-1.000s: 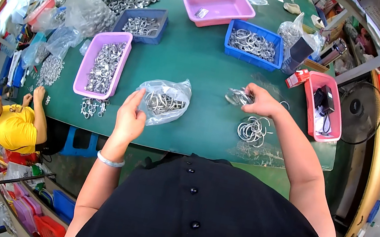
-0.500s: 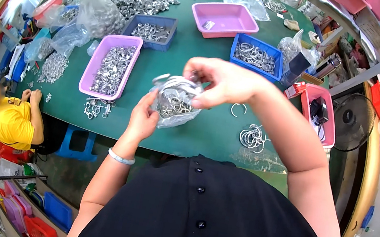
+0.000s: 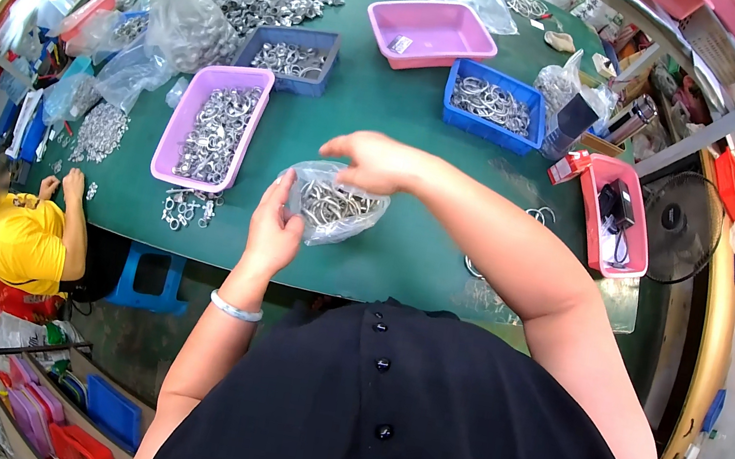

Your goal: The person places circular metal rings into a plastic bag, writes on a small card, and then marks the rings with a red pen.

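My left hand (image 3: pixel 275 231) grips the left side of a clear plastic bag (image 3: pixel 360 228), which stands open at the top. Curved metal rings (image 3: pixel 329 203) fill much of it. Over the bag's far rim hovers my right hand (image 3: pixel 377 162), palm down, fingers pointing left and apart from the thumb; I see nothing between them. Some loose large rings (image 3: pixel 539 215) lie on the green table beyond my right forearm, and others (image 3: pixel 473 267) are partly hidden by that arm.
Left of the bag is a pink tray (image 3: pixel 168 130) of small metal parts. A grey-blue bin (image 3: pixel 330 66), a blue bin (image 3: pixel 488 134) with rings and a pink tub (image 3: pixel 441 36) stand farther back. A person in yellow (image 3: pixel 22 237) sits at the left; a fan (image 3: pixel 682 231) stands right.
Rings that my right hand held at the bag's mouth have gone down into the bag. That hand has let go and lifted slightly left, while my left hand keeps hold of the bag.
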